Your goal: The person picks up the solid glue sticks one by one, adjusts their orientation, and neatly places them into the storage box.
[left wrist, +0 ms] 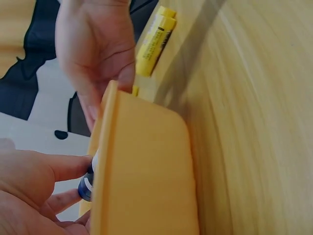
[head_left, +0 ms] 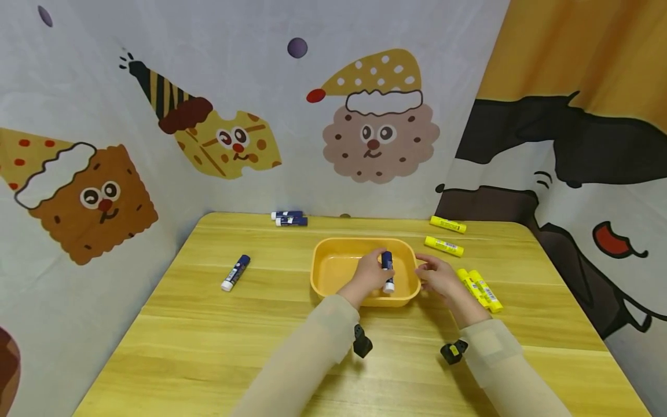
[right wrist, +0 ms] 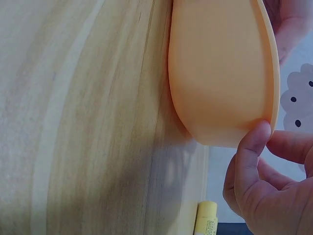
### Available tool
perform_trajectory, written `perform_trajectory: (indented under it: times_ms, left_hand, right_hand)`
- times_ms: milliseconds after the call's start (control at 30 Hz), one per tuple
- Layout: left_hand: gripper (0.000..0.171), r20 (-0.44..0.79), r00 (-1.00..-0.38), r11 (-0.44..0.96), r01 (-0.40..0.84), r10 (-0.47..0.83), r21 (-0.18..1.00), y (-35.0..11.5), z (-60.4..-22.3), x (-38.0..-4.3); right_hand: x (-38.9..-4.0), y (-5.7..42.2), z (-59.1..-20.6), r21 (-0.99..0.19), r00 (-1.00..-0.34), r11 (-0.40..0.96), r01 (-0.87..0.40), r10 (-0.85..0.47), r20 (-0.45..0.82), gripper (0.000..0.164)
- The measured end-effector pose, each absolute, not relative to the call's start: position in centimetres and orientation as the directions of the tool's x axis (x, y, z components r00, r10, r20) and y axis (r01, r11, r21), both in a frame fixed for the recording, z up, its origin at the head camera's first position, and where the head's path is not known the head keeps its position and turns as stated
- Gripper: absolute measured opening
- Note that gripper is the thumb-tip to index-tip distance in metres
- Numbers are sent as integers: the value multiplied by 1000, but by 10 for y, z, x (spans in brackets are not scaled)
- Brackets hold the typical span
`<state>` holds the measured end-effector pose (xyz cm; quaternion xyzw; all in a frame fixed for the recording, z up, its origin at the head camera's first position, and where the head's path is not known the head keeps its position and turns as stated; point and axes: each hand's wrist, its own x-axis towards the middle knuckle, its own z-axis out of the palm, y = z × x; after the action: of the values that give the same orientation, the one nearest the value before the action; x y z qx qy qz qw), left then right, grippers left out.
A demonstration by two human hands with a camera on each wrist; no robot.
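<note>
In the head view, a left hand (head_left: 367, 274) in a cream sleeve (head_left: 307, 347) pinches a dark blue cylindrical glue stick with a white end (head_left: 387, 270) between its fingers, within the rim of a yellow-orange rounded plastic tub (head_left: 333, 273); whether the stick touches the tub's floor I cannot tell. The right hand (head_left: 440, 278) has its fingers at the tub's right rim. On the pale wood-grain bench (head_left: 208, 347), one blue-and-white glue stick (head_left: 236, 273) lies to the left of the tub and two more blue-and-white sticks (head_left: 292, 221) lie side by side near the back edge. To the right lie a bright yellow stick (head_left: 448, 225) at the back, another yellow stick (head_left: 444, 246) nearer, and a close yellow pair (head_left: 486, 291) beside the right forearm. In the left wrist view, the left fingers close narrowly round the stick just behind the tub's wall, which hides much of it, while the right hand is at the far end. In the right wrist view, the right thumb presses the tub's outer wall and a finger lies across the rim, pinching it
</note>
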<state>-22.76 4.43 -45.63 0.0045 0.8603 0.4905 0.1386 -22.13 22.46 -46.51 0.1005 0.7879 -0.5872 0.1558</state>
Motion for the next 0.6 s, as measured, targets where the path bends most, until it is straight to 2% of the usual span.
perform_trajectory:
  times_ms: [333, 600]
  left_hand:
    - [58, -264, -958, 570, -157, 111, 807, 69, -465, -227]
    - [56, -237, -955, 689, -49, 181, 723, 78, -473, -228]
  right_hand:
    - [-220, 226, -464, -901, -936, 289, 324, -38, -349, 52]
    - [-219, 226, -463, -909, -939, 278, 312, -55, -339, 52]
